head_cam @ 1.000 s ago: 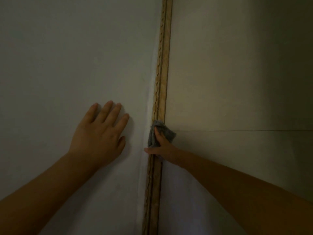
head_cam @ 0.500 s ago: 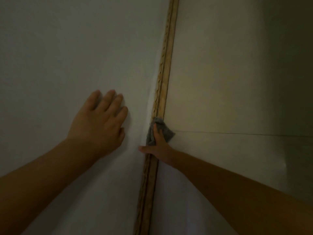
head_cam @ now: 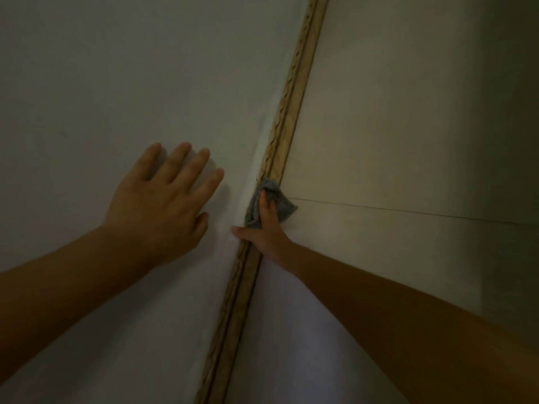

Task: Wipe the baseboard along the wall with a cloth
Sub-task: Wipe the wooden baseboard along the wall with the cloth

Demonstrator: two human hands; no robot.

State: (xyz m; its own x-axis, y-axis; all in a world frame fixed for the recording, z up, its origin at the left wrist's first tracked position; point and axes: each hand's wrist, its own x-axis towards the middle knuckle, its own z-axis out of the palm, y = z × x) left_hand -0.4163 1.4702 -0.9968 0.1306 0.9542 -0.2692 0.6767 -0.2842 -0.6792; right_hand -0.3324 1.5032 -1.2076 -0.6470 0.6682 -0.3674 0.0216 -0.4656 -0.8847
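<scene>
a wooden baseboard [head_cam: 264, 182] is running diagonally through the view, from the bottom centre up to the top right, and every position here is being given relative to it. on its left side the pale wall [head_cam: 102, 83] is rising; on its right side the light floor [head_cam: 393, 126] is lying, with a thin tile seam [head_cam: 408, 212] meeting the baseboard just beside the cloth. the right hand [head_cam: 267, 231] is pressing a small grey cloth [head_cam: 275, 199] against the baseboard, roughly midway along the visible run; the index finger is lying straight on top of the cloth and the thumb is reaching across the baseboard onto the wall side, so the hand is holding the cloth down rather than balling it up. how the remaining fingers are lying cannot be told, as they are hidden under the hand. the left hand [head_cam: 163, 205] is resting flat on the wall, near the baseboard but apart from it, with fingers straight and slightly spread, grasping nothing; it appears to be serving as a brace. the step in hand is judged to be the wiping stroke itself, partway along the baseboard. the stretch of baseboard beyond the cloth, toward the top of the view, is probably yet to be wiped. the next move is likely calling for the cloth to be slid farther along the baseboard under steady pressure, following its grooved top edge, with the bracing hand shifting along the wall as the reach is growing long.
</scene>
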